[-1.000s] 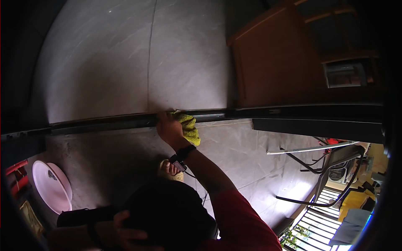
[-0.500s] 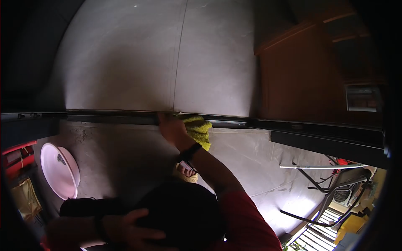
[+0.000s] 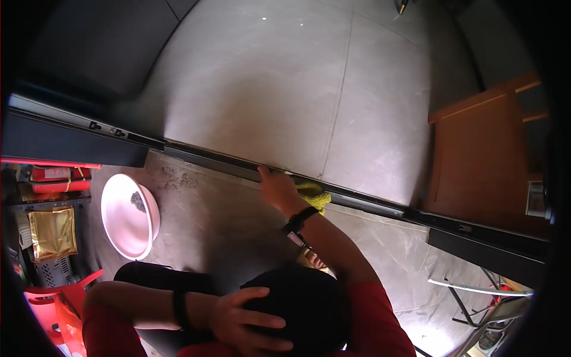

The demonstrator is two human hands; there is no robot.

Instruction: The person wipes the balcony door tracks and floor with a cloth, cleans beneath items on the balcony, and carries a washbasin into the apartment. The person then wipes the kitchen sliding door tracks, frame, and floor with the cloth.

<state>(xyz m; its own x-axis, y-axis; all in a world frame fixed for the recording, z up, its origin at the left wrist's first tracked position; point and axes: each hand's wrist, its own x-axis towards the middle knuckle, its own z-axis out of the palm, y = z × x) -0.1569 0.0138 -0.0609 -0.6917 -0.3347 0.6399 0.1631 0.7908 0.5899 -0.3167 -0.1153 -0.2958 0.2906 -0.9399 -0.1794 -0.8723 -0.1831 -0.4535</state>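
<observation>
My right hand (image 3: 278, 190) is at the dark metal door track (image 3: 369, 203), its fingers bent over a yellow-green cloth (image 3: 315, 196). The cloth bunches against the track to the right of my knuckles, and part of it is hidden under the hand. On my dark-clothed knee (image 3: 309, 297) rests my left hand (image 3: 253, 324), fingers spread and holding nothing. Both wrists carry dark bands.
A pink basin (image 3: 156, 223) stands on the grey floor to the left. Beside it are red cases (image 3: 62, 180), a gold packet (image 3: 53, 234) and a red stool (image 3: 44, 303). A brown wooden piece (image 3: 476, 160) and a metal-framed chair (image 3: 505, 312) stand on the right.
The view has tilted and shifted, bringing more of the left side into sight. My right hand remains at the track with the cloth. My left hand remains on the knee.
</observation>
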